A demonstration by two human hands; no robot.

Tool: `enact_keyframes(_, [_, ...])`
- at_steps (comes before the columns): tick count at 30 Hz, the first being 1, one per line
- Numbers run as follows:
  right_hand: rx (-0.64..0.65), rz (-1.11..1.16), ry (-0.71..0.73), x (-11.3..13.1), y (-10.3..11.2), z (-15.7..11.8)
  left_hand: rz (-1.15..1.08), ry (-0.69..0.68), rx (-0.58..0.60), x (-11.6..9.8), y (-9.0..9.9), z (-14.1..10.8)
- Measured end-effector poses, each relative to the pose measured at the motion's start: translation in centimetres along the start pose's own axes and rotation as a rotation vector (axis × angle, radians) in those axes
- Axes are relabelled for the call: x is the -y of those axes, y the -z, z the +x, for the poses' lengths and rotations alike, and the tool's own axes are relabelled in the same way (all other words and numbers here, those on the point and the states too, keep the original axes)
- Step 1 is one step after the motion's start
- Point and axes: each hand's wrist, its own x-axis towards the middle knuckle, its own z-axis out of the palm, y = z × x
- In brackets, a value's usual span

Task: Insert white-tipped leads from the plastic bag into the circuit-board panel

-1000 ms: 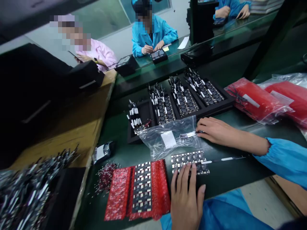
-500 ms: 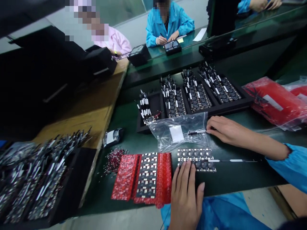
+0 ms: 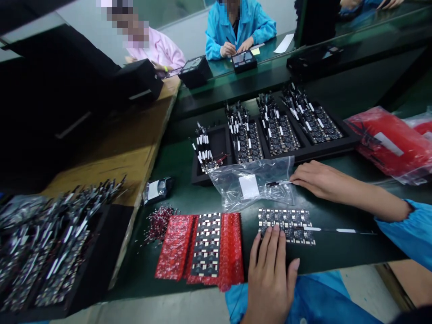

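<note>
My left hand lies flat with its fingertips on the near left part of a dark circuit board panel. A thin cable with white labels runs right from that panel. Farther back, my right hand pinches the end of a thin black-and-white cable at the right edge of a clear plastic bag with a white label. Left of my left hand, another board panel rests on red bubble wrap.
A black tray of boards and cables stands behind the bag. Red bagged packs are at right, a pile of small red-and-black wires at left. Another full black box fills the lower left. Two people sit across the table.
The board panel has slid a little to the right with my left hand on it, its cable moving along. My right hand stays at the bag's edge, still pinching the cable.
</note>
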Motion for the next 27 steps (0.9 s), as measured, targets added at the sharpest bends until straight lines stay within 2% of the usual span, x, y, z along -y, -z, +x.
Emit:
enact_keyframes(2, [0.008, -0.049, 0.01, 0.05, 0.1, 0.04, -0.003, 0.0, 0.001, -0.07, -0.04, 0.04])
enact_keyframes(6, [-0.054, -0.152, 0.017, 0.43, 0.34, 0.07, -0.005, 0.004, 0.021, 0.03, -0.08, -0.04])
enact_keyframes(11, [-0.141, -0.142, 0.045, 0.31, 0.62, 0.03, -0.012, 0.016, 0.024, 0.18, -0.07, -0.18])
enact_keyframes(19, [-0.144, -0.107, 0.042, -0.24, 0.68, 0.01, -0.036, 0.054, 0.033, 0.25, -0.05, -0.17])
enact_keyframes(27, [-0.133, -0.173, 0.124, -0.29, 0.84, 0.01, -0.114, 0.09, 0.018, 0.21, -0.07, -0.4])
